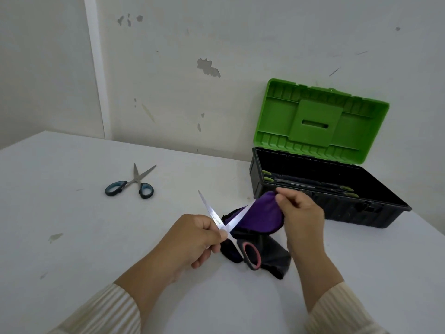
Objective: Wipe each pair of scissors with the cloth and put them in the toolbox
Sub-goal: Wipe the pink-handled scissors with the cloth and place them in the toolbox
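My left hand (196,239) grips a pair of scissors (251,256) with black and pink handles near the pivot, blades spread apart and pointing away from me. My right hand (298,213) pinches a purple cloth (258,216) wrapped over the right blade. Part of the cloth hangs dark beneath the handles. A second pair of scissors (134,185) with blue-grey handles lies open on the table to the far left. The black toolbox (337,208) stands open at the right, its green lid (320,121) leaning back against the wall. Scissors with green handles lie inside it.
The white table (72,237) runs up to a scuffed white wall behind. The toolbox sits close to the table's right edge. A small stain marks the tabletop at the left.
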